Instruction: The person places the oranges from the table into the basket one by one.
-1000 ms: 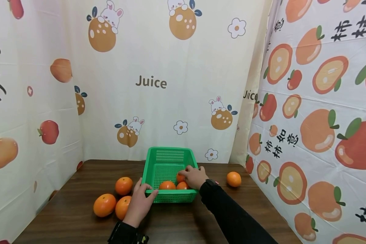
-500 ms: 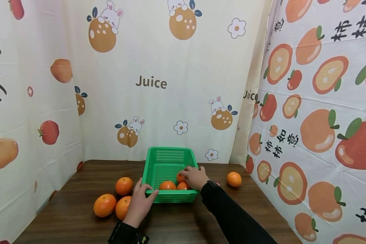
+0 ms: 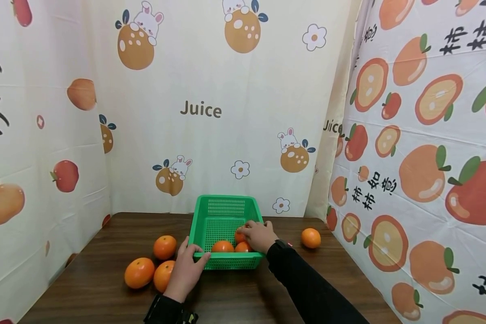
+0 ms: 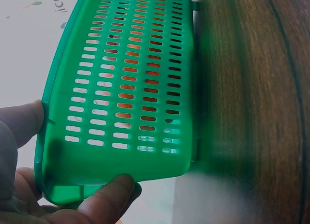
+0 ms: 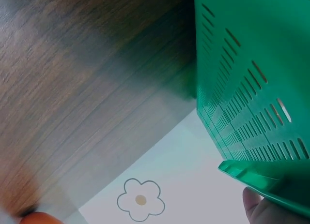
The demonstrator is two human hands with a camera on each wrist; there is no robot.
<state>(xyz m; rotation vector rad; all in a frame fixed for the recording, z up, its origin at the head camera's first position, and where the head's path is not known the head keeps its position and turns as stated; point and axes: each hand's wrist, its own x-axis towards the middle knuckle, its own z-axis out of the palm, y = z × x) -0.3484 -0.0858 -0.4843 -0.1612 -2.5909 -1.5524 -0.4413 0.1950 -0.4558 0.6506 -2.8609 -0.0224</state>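
A green plastic basket (image 3: 227, 260) with slotted walls stands on the table, with several oranges in its near end. At its near left corner my left hand (image 3: 186, 272) grips the rim; the left wrist view shows the thumb (image 4: 24, 121) on the rim and a fingertip (image 4: 114, 192) at the side wall. My right hand (image 3: 260, 236) reaches over the right rim, its fingers curled on an orange (image 3: 240, 236) that they partly hide. Two more oranges, one left (image 3: 222, 246) and one right (image 3: 242, 247), lie at the near wall.
On the dark wooden table (image 3: 227, 297), three oranges (image 3: 139, 272) lie close together left of my left hand. A single orange (image 3: 310, 238) sits right of the basket. Printed fruit curtains (image 3: 247, 112) stand behind and on both sides.
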